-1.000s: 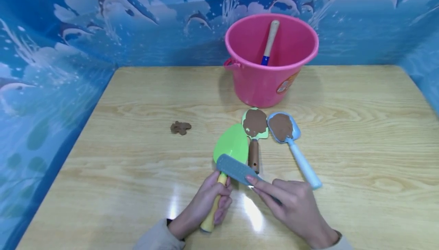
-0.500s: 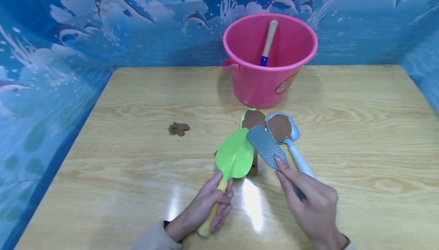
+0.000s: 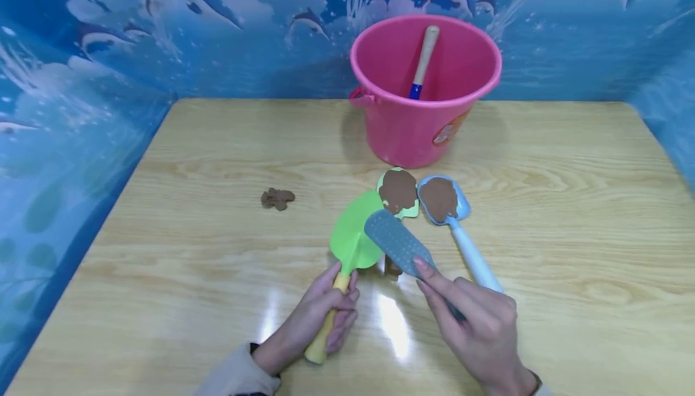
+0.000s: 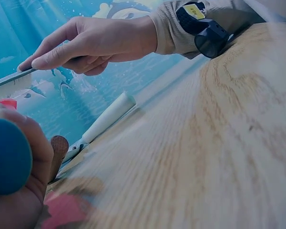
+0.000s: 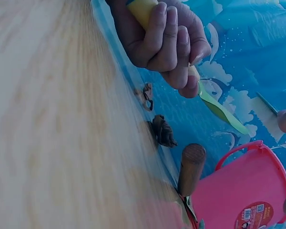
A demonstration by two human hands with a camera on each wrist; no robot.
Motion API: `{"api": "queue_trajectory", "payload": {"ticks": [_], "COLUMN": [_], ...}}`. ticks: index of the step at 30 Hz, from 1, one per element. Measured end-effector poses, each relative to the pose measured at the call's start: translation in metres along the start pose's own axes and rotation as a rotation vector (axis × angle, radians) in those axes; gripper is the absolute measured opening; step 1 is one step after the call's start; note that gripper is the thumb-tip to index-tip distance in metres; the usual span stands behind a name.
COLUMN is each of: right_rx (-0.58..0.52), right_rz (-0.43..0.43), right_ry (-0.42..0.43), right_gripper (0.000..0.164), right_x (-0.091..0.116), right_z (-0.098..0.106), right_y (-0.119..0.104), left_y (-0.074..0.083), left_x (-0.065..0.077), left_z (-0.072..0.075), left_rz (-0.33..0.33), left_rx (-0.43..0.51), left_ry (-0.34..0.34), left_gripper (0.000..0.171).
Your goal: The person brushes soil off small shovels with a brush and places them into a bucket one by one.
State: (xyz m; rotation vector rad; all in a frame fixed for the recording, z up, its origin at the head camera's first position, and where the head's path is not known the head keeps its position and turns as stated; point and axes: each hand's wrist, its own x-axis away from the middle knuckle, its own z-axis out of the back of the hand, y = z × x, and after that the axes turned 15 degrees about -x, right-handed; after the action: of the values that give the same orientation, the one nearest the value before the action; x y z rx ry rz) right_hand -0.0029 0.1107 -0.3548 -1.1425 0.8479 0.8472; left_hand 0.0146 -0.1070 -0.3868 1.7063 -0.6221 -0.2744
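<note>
My left hand (image 3: 327, 311) grips the yellow handle of a green trowel (image 3: 354, 227), its blade raised above the table. In my right hand (image 3: 478, 323), a grey-blue brush (image 3: 399, 242) is pinched between thumb and fingers. Pale bristles (image 5: 269, 114) show on its underside in the right wrist view. The brush head overlaps the blade's right edge in the head view. Behind them lie a light green trowel (image 3: 398, 191) with a brown handle, partly hidden, and a light blue shovel (image 3: 475, 257). Brown clay-like material covers the blades of both.
A pink bucket (image 3: 404, 133) stands at the back with a white-and-blue handle (image 3: 426, 58) leaning inside. One small brown lump (image 3: 277, 198) lies left of the trowels; another brown lump (image 5: 163, 131) shows on the table in the right wrist view. A dolphin-print sheet borders the table.
The brush first moved right and away from the green trowel, then came back left over the blade's edge. The green trowel lifted and shifted slightly left; both hands kept their hold.
</note>
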Motion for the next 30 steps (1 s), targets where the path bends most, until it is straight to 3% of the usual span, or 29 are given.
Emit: {"api": "queue_trajectory", "payload": {"ticks": [9,13,18,22,25,30], "right_rx": [-0.002,-0.052,-0.129,-0.161,-0.165,-0.189], "right_rz": [0.001,-0.030,-0.061,-0.068,-0.079,-0.114], "right_ry": [0.001,-0.024,-0.038,-0.077,-0.101,-0.114], "right_gripper": [0.027,0.027,0.027,0.026,0.026,0.022], "right_x": [-0.004,0.001,0.010,0.017,0.022,0.031], "right_z": [0.000,0.004,0.020,0.031,0.035,0.038], "right_y": [0.009,0.013,0.018,0.024,0.027,0.030], "left_y": [0.010,0.026,0.064,0.103,0.138,0.191], "left_x": [-0.005,-0.006,-0.019,-0.037,-0.050,-0.075], "left_z": [0.009,0.019,0.034,0.040,0.039,0.033], "left_rz": [0.035,0.034,-0.008,-0.093,-0.136,-0.142], "left_rx": [-0.153,-0.294,-0.525,-0.713,-0.864,-1.187], "left_ry": [0.071,0.100,0.139,0.178,0.196,0.200], "left_gripper": [0.023,0.027,0.021,0.015,0.017,0.028]}}
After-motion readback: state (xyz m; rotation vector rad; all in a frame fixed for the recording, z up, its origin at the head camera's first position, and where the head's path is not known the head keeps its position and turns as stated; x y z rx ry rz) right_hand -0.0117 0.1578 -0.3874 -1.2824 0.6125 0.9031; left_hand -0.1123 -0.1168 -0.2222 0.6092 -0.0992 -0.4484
